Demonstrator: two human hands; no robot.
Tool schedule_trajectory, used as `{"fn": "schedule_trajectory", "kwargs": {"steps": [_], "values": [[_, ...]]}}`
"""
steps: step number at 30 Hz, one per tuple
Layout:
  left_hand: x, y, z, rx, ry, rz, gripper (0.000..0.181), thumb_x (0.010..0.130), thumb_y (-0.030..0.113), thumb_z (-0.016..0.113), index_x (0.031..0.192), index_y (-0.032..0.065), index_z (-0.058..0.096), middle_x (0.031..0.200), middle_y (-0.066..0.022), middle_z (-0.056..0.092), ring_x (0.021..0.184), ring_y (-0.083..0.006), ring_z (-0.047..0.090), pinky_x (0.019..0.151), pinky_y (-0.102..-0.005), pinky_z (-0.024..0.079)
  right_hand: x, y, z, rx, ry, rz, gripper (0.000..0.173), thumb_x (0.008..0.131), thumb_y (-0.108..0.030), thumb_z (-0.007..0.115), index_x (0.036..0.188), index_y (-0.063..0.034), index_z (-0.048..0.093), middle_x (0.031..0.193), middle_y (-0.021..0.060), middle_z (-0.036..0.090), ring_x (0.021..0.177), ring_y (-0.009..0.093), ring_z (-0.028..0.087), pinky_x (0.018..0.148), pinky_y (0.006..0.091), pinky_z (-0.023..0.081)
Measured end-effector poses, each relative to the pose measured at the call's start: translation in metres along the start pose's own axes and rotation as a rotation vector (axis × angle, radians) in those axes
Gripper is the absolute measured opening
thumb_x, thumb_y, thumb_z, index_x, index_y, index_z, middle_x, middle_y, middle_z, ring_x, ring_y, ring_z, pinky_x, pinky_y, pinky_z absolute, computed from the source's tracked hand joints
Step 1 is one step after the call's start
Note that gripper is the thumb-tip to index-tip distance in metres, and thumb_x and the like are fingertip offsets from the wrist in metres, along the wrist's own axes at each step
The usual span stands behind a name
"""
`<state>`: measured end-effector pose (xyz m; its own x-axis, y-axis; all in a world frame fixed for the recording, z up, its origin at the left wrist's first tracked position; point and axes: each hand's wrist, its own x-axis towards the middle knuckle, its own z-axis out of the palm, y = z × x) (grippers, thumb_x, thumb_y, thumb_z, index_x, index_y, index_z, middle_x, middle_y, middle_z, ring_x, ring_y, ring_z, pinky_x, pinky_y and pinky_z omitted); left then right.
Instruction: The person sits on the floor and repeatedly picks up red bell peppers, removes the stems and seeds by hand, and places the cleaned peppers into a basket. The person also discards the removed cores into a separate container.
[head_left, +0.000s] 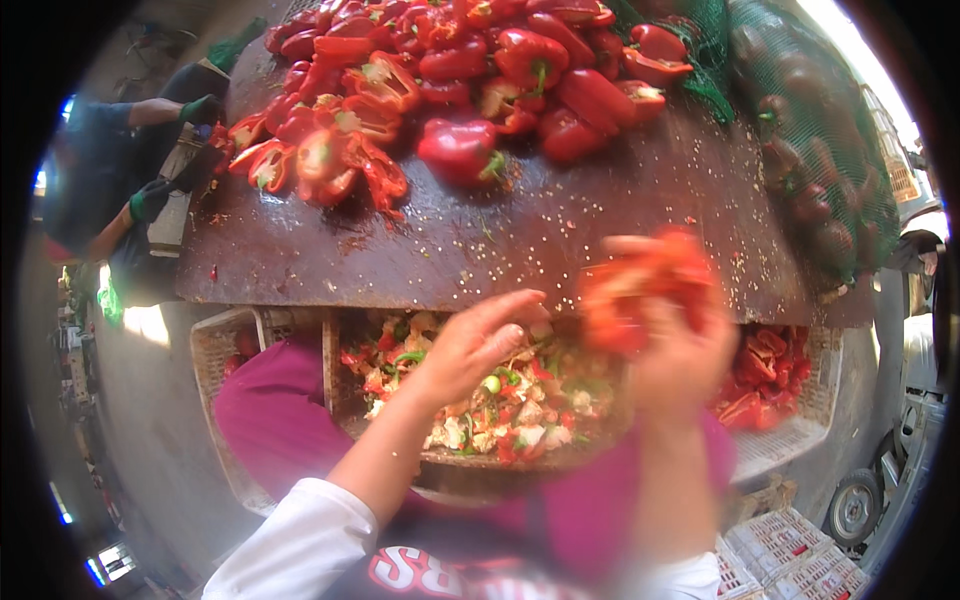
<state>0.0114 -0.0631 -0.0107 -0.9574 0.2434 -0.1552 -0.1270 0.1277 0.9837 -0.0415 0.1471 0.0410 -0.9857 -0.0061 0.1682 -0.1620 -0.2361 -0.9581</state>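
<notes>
Opened red bell pepper flesh (637, 292), blurred by motion, is gripped in my right hand (686, 367) above the table's near edge. My left hand (480, 337) is held apart from it, fingers extended and nothing visible in them. Below both hands, a wooden-sided bin (331, 360) contains pepper cores, seeds and green stems (517, 420). A large heap of red bell peppers (450, 64), some whole and some cut open, covers the far part of the brown tabletop (480, 251). One whole pepper (457, 150) lies at the heap's near side.
Right of the bin, a plastic crate (829, 390) holds red pepper pieces (765, 367); another crate (199, 337) stands left. A green mesh sack (832, 150) of peppers bounds the table's right side. At far left, a gloved co-worker (97, 165) holds a dark blade (199, 169).
</notes>
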Motion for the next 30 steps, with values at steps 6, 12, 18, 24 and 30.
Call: {"fn": "schedule_trajectory", "kwargs": {"steps": [6, 12, 18, 24, 30], "values": [[0.072, -0.013, -0.094, 1.01, 0.529, 0.156, 0.046, 0.081, 0.013, 0.067, 0.125, 0.0051, 0.056, 0.125, -0.0153, 0.057, 0.117, -0.0329, 0.054, 0.101, -0.0378, 0.044, 0.01, -0.027, -0.131, -1.117, 0.581, -0.31, 0.065, 0.077, 0.011, 0.047, 0.14, -0.0052, 0.042, 0.131, 0.0104, 0.055, 0.114, 0.021, 0.057, 0.094, 0.0313, 0.049], [0.163, -0.009, -0.1, 1.109, 0.564, -0.138, 0.08, 0.064, 0.037, 0.082, 0.132, 0.0091, 0.051, 0.133, -0.0172, 0.042, 0.122, -0.0359, 0.049, 0.101, -0.041, 0.043, -0.001, -0.002, -0.014, -0.694, -0.469, 0.203, 0.044, 0.075, 0.004, 0.054, 0.118, -0.0012, 0.062, 0.125, 0.0176, 0.06, 0.119, 0.032, 0.056, 0.103, 0.0393, 0.044], [0.162, -0.034, -0.111, 1.063, 0.673, -0.044, 0.076, 0.06, 0.029, 0.081, 0.128, 0.0099, 0.054, 0.128, -0.0177, 0.043, 0.117, -0.035, 0.051, 0.099, -0.0401, 0.045, -0.014, 0.026, 0.007, -0.858, -0.627, -0.024, 0.043, 0.076, 0.0, 0.059, 0.119, 0.0013, 0.059, 0.116, 0.0181, 0.062, 0.101, 0.035, 0.062, 0.09, 0.0414, 0.05], [0.135, -0.038, -0.117, 0.894, 0.673, -0.025, 0.043, 0.065, 0.026, 0.076, 0.104, 0.0092, 0.065, 0.094, -0.0135, 0.058, 0.098, -0.0288, 0.057, 0.086, -0.0403, 0.048, -0.014, 0.035, 0.015, -0.834, -0.549, 0.003, 0.048, 0.076, 0.003, 0.056, 0.124, 0.0023, 0.054, 0.113, 0.0198, 0.062, 0.097, 0.036, 0.063, 0.086, 0.0422, 0.052], [0.125, -0.018, -0.102, 1.137, 0.611, 0.254, 0.022, 0.07, 0.018, 0.075, 0.085, 0.0047, 0.066, 0.102, -0.0141, 0.06, 0.105, -0.0331, 0.053, 0.091, -0.0427, 0.045, -0.013, 0.039, 0.014, -0.875, -0.503, 0.013, 0.047, 0.075, 0.003, 0.056, 0.123, 0.0021, 0.055, 0.108, 0.0195, 0.063, 0.091, 0.036, 0.064, 0.081, 0.0428, 0.054]]}}
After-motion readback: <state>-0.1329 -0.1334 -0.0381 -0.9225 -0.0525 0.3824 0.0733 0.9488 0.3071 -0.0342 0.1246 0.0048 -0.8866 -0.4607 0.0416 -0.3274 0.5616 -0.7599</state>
